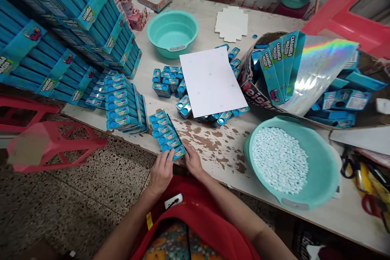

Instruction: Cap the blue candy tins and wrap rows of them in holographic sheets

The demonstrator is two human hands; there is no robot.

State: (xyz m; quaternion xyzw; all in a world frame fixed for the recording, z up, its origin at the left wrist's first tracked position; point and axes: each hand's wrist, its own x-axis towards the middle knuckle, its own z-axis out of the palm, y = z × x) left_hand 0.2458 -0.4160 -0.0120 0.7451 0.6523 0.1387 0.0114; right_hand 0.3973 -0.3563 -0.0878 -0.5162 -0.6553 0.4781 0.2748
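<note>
Surface (219,158): white, paint peeling.
Box row (164,131): lying near the front edge.
Left hand (161,171): half closed, holding its near end.
Right hand (193,161): half closed, holding same end.
Sheet (213,83): beyond the row, over other boxes (224,118).

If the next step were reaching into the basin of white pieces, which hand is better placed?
Probably the right hand: it is beside the handled boxes, on the side nearer the basin. The left hand, opposite, is farther off.
</note>
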